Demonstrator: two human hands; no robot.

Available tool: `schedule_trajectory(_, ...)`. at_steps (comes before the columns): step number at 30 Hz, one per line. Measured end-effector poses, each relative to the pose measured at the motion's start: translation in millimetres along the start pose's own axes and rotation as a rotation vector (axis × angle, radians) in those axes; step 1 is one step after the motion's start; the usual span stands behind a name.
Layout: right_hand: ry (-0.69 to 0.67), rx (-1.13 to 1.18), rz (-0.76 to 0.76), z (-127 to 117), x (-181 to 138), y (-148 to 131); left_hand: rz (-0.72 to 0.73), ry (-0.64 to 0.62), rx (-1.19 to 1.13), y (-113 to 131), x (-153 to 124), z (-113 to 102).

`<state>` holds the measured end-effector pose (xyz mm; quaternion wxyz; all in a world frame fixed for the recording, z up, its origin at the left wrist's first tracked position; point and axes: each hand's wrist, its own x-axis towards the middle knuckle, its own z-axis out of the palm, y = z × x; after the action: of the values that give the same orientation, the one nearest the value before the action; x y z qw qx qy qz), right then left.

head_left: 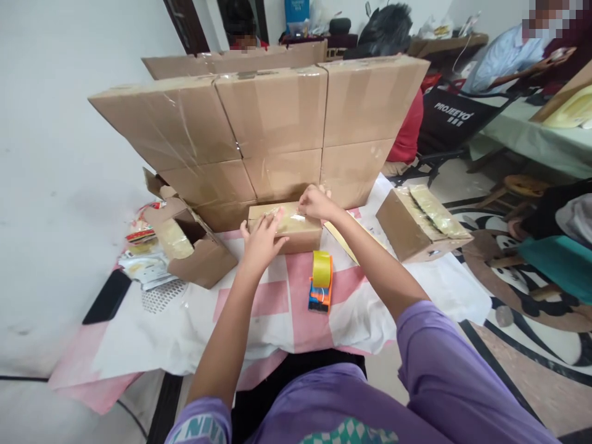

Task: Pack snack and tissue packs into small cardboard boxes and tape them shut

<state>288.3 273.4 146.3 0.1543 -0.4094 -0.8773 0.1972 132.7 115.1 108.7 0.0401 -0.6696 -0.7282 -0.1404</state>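
Observation:
A small brown cardboard box point(303, 240) lies on the cloth in front of me, with shiny tape over its top. Spread across the left part of the box's top is my left hand point(264, 237), its fingers apart. My right hand point(315, 202) is at the box's right end, with its fingers drawn together near the tape; whatever they may pinch is too small to make out. Just in front of the box rests a tape dispenser point(320, 296), orange and blue, carrying a roll of yellowish tape point(322, 269).
Behind the small box stands a wall of stacked taped cartons point(277, 111). An open carton point(203, 256) sits to the left beside plastic packets point(143, 259). To the right is another taped box point(419, 228). Other people sit beyond, near a black chair point(456, 117).

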Motion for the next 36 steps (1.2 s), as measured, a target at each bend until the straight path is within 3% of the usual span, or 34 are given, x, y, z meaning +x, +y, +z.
schedule_trajectory(4, 0.001, -0.071, -0.07, 11, 10, 3, 0.039, -0.079, 0.117, 10, -3, 3)
schedule_trajectory(8, 0.33, -0.174, 0.066, -3, -6, 39, 0.018, -0.104, 0.144, 13, -1, 3)
schedule_trajectory(10, 0.382, -0.12, 0.191, -10, -29, 76, 0.015, -0.103, 0.145, 12, -2, 5)
schedule_trajectory(14, 0.174, -0.035, 0.263, -4, -91, 149, 0.037, -0.045, 0.145, 9, -7, 13)
schedule_trajectory(17, 0.053, -0.019, 0.234, 15, -122, 176, 0.042, 0.01, 0.139, 10, -10, 19)
schedule_trajectory(21, -0.083, 0.05, 0.084, 34, -132, 178, 0.031, 0.033, 0.123, 12, -13, 20)
schedule_trajectory(25, -0.135, 0.096, -0.005, 37, -132, 175, 0.034, 0.037, 0.12, 13, -15, 20)
schedule_trajectory(32, 0.017, 0.112, 0.076, 28, -136, 176, 0.044, 0.079, 0.132, 12, -19, 25)
schedule_trajectory(36, 0.093, 0.157, -0.019, 13, -118, 141, 0.05, 0.096, 0.138, 12, -21, 26)
